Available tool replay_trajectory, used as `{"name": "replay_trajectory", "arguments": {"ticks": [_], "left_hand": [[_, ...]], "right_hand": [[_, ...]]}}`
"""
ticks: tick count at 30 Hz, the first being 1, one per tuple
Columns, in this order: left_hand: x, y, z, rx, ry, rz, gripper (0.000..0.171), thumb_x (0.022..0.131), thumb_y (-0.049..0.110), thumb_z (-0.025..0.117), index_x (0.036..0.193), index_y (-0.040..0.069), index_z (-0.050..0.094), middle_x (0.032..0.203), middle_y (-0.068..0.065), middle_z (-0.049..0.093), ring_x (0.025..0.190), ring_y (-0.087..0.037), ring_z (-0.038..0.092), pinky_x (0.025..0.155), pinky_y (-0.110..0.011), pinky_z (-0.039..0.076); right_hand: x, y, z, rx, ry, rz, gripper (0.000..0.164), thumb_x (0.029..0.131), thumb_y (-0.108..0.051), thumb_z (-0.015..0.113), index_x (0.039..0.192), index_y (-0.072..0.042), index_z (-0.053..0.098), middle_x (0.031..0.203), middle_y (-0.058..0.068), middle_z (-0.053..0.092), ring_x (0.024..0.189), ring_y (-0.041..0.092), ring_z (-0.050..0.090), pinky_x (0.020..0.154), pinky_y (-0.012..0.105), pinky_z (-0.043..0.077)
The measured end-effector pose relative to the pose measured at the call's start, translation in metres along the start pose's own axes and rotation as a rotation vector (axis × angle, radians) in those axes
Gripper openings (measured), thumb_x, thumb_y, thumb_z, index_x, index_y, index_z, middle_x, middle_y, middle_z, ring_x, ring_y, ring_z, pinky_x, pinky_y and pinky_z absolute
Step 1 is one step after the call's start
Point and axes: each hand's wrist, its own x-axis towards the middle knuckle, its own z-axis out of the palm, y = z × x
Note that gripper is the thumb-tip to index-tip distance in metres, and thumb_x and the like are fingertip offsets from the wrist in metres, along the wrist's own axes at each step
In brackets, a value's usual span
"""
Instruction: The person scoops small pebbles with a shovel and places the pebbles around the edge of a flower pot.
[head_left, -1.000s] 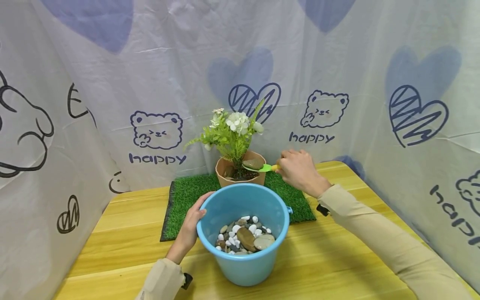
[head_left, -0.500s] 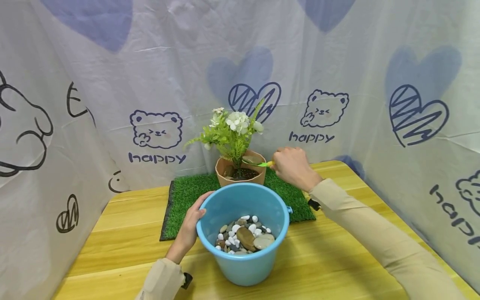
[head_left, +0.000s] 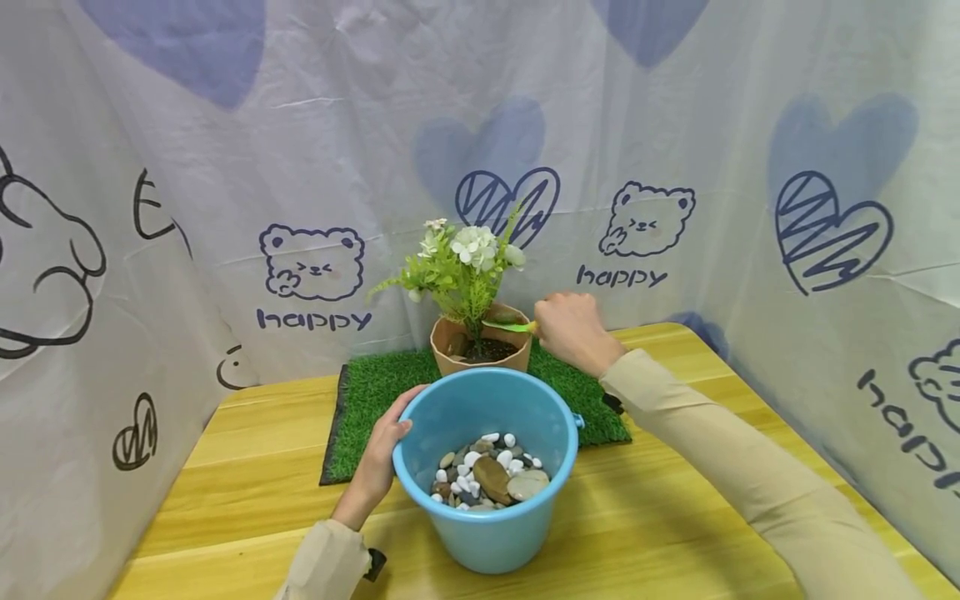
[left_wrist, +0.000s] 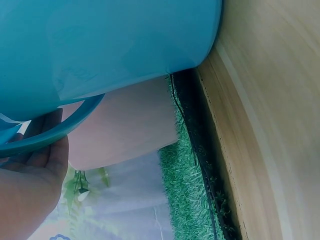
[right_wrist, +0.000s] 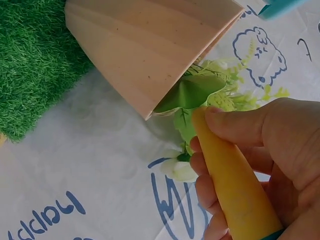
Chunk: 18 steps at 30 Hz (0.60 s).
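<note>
In the head view my right hand [head_left: 572,327] grips the yellow handle [right_wrist: 232,175] of a small garden trowel. The trowel's green blade [head_left: 508,326] reaches over the rim of a tan plant pot [head_left: 480,365], tilted on its side. A brown stone [head_left: 506,314] shows behind the blade; whether it still touches the blade I cannot tell. White flowers [head_left: 476,246] with green leaves stand in the pot, above dark soil. My left hand [head_left: 381,446] holds the left rim of a light blue bucket [head_left: 491,533], thumb inside. White, grey and brown pebbles [head_left: 480,475] cover the bucket's bottom.
The pot stands on a green turf mat [head_left: 375,400] behind the bucket. Both are on a yellow wooden table [head_left: 247,492]. A printed white cloth [head_left: 337,125] hangs close behind the pot and along both sides.
My right hand has moved left with the trowel, bringing the blade further into the pot. The blade, earlier level under the stone, has turned over sideways. My left hand and the bucket stay put.
</note>
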Motion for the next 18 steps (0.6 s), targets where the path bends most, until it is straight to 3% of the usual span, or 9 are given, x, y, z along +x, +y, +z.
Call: {"name": "replay_trajectory", "arguments": {"ticks": [5, 18], "left_hand": [[0.0000, 0.0003, -0.0014, -0.003, -0.004, 0.007, 0.055, 0.095, 0.022, 0.032, 0.148, 0.010, 0.041, 0.144, -0.020, 0.048, 0.122, -0.044, 0.053, 0.090, -0.046, 0.052], [0.0004, -0.0002, 0.0001, -0.002, 0.002, -0.002, 0.056, 0.093, 0.021, 0.031, 0.148, 0.009, 0.041, 0.144, -0.022, 0.048, 0.122, -0.046, 0.052, 0.090, -0.045, 0.052]], "right_hand": [[0.0047, -0.0007, -0.0009, -0.006, -0.016, 0.014, 0.029, 0.085, -0.019, 0.071, 0.061, -0.012, 0.057, 0.066, 0.006, 0.060, 0.059, 0.023, 0.055, 0.056, 0.044, 0.050], [0.0023, 0.0038, -0.0006, -0.016, -0.044, 0.034, 0.019, 0.084, -0.025, 0.075, 0.078, -0.008, 0.070, 0.074, 0.007, 0.064, 0.063, 0.023, 0.057, 0.059, 0.042, 0.051]]}}
